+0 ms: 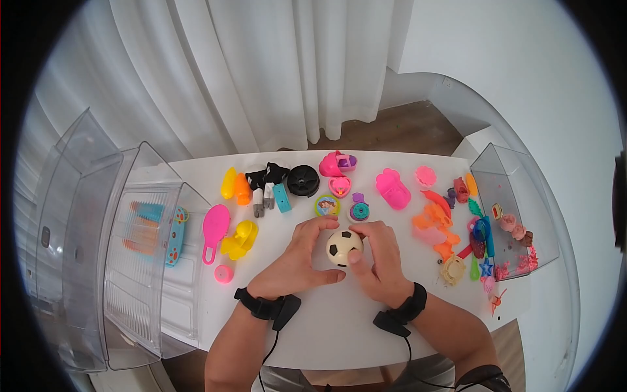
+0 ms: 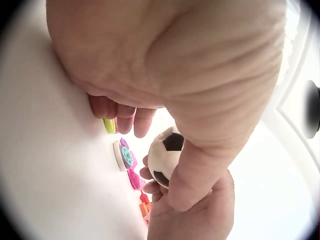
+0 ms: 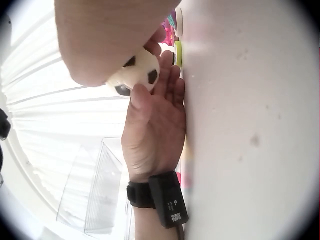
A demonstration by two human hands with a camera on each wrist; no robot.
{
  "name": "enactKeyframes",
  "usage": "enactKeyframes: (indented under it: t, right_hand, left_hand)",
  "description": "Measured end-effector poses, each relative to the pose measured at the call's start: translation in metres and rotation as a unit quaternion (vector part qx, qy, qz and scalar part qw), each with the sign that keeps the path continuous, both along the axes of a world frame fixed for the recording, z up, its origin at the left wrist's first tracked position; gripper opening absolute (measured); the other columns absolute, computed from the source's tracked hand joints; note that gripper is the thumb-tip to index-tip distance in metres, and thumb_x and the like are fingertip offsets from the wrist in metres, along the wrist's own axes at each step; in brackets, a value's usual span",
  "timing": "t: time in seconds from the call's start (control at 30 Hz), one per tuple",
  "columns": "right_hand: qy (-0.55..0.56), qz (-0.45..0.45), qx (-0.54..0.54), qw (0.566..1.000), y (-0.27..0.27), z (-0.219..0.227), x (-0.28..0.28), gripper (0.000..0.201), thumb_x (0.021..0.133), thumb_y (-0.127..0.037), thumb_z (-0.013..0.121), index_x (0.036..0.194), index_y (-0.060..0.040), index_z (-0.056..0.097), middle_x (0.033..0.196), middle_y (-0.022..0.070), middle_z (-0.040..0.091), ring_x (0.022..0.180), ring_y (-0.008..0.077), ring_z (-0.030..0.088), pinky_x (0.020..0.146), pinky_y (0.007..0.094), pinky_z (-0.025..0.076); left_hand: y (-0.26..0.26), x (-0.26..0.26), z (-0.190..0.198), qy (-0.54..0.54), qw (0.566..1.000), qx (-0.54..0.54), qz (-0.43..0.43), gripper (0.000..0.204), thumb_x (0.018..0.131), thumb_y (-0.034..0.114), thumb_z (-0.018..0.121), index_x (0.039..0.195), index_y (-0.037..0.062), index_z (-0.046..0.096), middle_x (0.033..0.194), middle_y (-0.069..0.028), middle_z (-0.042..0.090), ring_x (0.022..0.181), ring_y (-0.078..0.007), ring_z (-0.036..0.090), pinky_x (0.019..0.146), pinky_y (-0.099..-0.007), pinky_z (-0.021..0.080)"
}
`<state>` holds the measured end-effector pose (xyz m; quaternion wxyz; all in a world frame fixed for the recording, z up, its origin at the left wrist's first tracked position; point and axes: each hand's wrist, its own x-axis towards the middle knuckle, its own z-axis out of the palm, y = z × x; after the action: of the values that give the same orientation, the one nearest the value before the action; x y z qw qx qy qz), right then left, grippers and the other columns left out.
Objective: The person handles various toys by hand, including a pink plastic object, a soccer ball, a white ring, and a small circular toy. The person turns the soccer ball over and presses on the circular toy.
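A cream and black toy football (image 1: 344, 248) is between the two hands near the middle of the table. My right hand (image 1: 385, 268) holds it from the right, thumb on the near side and fingers behind. The left hand (image 1: 294, 261) is at the ball's left, fingers extended and thumb apart, a gap showing between palm and ball. In the left wrist view the ball (image 2: 164, 156) is partly covered by a thumb. The right wrist view shows the ball (image 3: 145, 75) beside the left hand (image 3: 157, 132); whether that hand touches it I cannot tell.
Behind the hands lie a green round toy (image 1: 327, 206), a teal round toy (image 1: 359, 211) and a black wheel (image 1: 303, 180). Yellow (image 1: 240, 240) and pink (image 1: 216, 225) toys are left. Clear bins stand at both ends, the right one (image 1: 542, 228) beside mixed small toys.
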<state>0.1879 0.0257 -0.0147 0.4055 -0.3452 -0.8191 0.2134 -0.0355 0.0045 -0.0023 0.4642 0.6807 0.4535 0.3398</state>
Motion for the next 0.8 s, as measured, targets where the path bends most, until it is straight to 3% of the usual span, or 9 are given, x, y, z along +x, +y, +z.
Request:
enactKeyframes:
  t: [0.07, 0.1, 0.13, 0.27, 0.47, 0.6, 0.67, 0.8]
  right_hand:
    - [0.032, -0.001, 0.023, 0.999, 0.000, 0.009, -0.003, 0.046, 0.092, -0.023, 0.074, 0.131, -0.0033, 0.059, 0.113, 0.0126, 0.066, 0.101, 0.0325, 0.061, 0.092, 0.0442, 0.043]
    - [0.032, -0.001, 0.023, 0.999, 0.000, 0.009, -0.005, 0.046, 0.092, -0.023, 0.074, 0.131, -0.0033, 0.059, 0.113, 0.0126, 0.066, 0.101, 0.0325, 0.061, 0.092, 0.0442, 0.043]
    - [0.016, -0.014, 0.021, 1.000, -0.001, 0.010, -0.008, 0.046, 0.092, -0.024, 0.074, 0.131, -0.0031, 0.059, 0.114, 0.0128, 0.066, 0.102, 0.0325, 0.061, 0.092, 0.0445, 0.043]
    - [-0.073, 0.000, 0.012, 0.997, -0.001, 0.002, -0.009, 0.051, 0.092, -0.026, 0.075, 0.134, -0.0028, 0.057, 0.118, 0.0140, 0.065, 0.106, 0.0323, 0.061, 0.092, 0.0451, 0.043]
    - [0.014, 0.016, 0.008, 1.000, 0.000, 0.009, -0.006, 0.052, 0.092, -0.025, 0.075, 0.136, -0.0046, 0.058, 0.118, 0.0123, 0.067, 0.109, 0.0331, 0.063, 0.091, 0.0469, 0.044]
    - [-0.024, -0.015, 0.022, 0.999, -0.003, 0.008, -0.010, 0.052, 0.095, -0.027, 0.073, 0.138, -0.0037, 0.057, 0.120, 0.0129, 0.067, 0.107, 0.0337, 0.062, 0.092, 0.0470, 0.045]
    - [-0.055, 0.032, -0.028, 0.998, -0.001, 0.002, -0.005, 0.055, 0.094, -0.028, 0.073, 0.141, -0.0026, 0.055, 0.120, 0.0142, 0.066, 0.108, 0.0343, 0.062, 0.094, 0.0475, 0.045]
    - [-0.001, 0.024, -0.023, 0.999, -0.001, 0.008, -0.005, 0.056, 0.093, -0.027, 0.074, 0.139, -0.0018, 0.056, 0.117, 0.0141, 0.067, 0.106, 0.0338, 0.063, 0.093, 0.0474, 0.046]
  left_hand:
    - [0.000, 0.000, 0.003, 0.009, 1.000, -0.001, 0.003, 0.090, 0.076, 0.016, 0.092, 0.151, 0.0104, 0.042, 0.155, -0.0153, 0.044, 0.150, -0.0342, 0.035, 0.124, -0.0446, 0.035]
    - [-0.001, 0.000, 0.003, 0.005, 1.000, -0.009, 0.004, 0.092, 0.076, 0.015, 0.092, 0.153, 0.0112, 0.041, 0.158, -0.0137, 0.041, 0.150, -0.0309, 0.037, 0.125, -0.0428, 0.033]
    - [-0.001, 0.000, 0.003, 0.001, 1.000, -0.017, 0.004, 0.095, 0.076, 0.014, 0.093, 0.155, 0.0119, 0.041, 0.160, -0.0121, 0.039, 0.150, -0.0276, 0.038, 0.127, -0.0411, 0.031]
    - [-0.001, 0.001, -0.002, -0.001, 1.000, -0.026, 0.014, 0.095, 0.075, 0.013, 0.092, 0.155, 0.0123, 0.041, 0.160, -0.0115, 0.039, 0.150, -0.0274, 0.039, 0.126, -0.0406, 0.032]
    - [0.000, 0.001, 0.000, 0.013, 1.000, 0.005, 0.002, 0.095, 0.075, 0.013, 0.091, 0.155, 0.0122, 0.041, 0.159, -0.0111, 0.040, 0.149, -0.0273, 0.039, 0.125, -0.0405, 0.033]
    - [-0.001, 0.002, 0.002, 0.024, 1.000, -0.009, 0.006, 0.097, 0.076, 0.014, 0.091, 0.158, 0.0129, 0.039, 0.159, -0.0112, 0.039, 0.148, -0.0283, 0.040, 0.125, -0.0411, 0.033]
    - [-0.002, 0.002, 0.004, 0.029, 0.999, -0.016, 0.010, 0.098, 0.077, 0.015, 0.091, 0.159, 0.0132, 0.038, 0.159, -0.0116, 0.039, 0.148, -0.0287, 0.040, 0.125, -0.0414, 0.033]
    - [-0.001, 0.000, 0.004, 0.028, 0.999, -0.021, 0.006, 0.103, 0.077, 0.017, 0.091, 0.163, 0.0135, 0.035, 0.159, -0.0141, 0.039, 0.147, -0.0304, 0.041, 0.125, -0.0422, 0.034]
